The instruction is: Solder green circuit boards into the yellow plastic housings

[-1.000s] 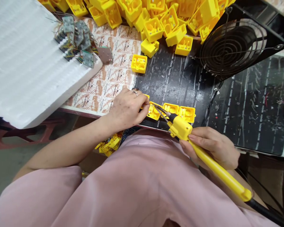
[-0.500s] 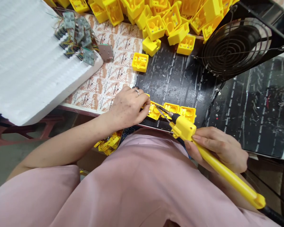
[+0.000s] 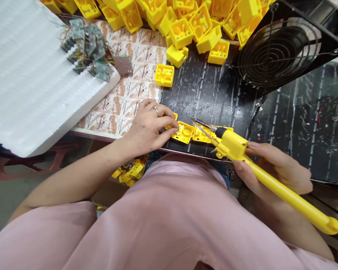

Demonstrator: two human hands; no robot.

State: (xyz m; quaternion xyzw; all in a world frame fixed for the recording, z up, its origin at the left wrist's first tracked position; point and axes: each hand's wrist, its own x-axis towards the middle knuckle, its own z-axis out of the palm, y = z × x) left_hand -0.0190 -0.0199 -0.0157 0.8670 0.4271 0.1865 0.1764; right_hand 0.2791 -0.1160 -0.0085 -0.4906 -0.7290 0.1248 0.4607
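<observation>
My right hand (image 3: 281, 168) is wrapped round the yellow handle of a soldering iron (image 3: 233, 146). The iron's metal tip and a thin feed tube point left, above a row of shallow yellow plastic housings (image 3: 185, 132) near the bench's front edge. The tip appears apart from the housing below it. My left hand (image 3: 153, 125), with a ring on one finger, rests at the left end of the row. Its thumb and forefinger are pinched together beside a housing; what lies between them is hidden. The hand partly covers the leftmost housing.
Several deeper yellow boxes (image 3: 181, 32) are heaped at the back, with one box (image 3: 164, 75) standing apart. A black fan (image 3: 273, 56) stands at the back right. Wired circuit boards (image 3: 87, 43) lie on white foam (image 3: 39, 86) at left. More yellow parts (image 3: 132, 170) sit below the bench edge.
My right hand has drawn the soldering iron right, its tip lifting away from the housing near my left hand. My left thumb and forefinger remain pinched, with the hand slightly shifted.
</observation>
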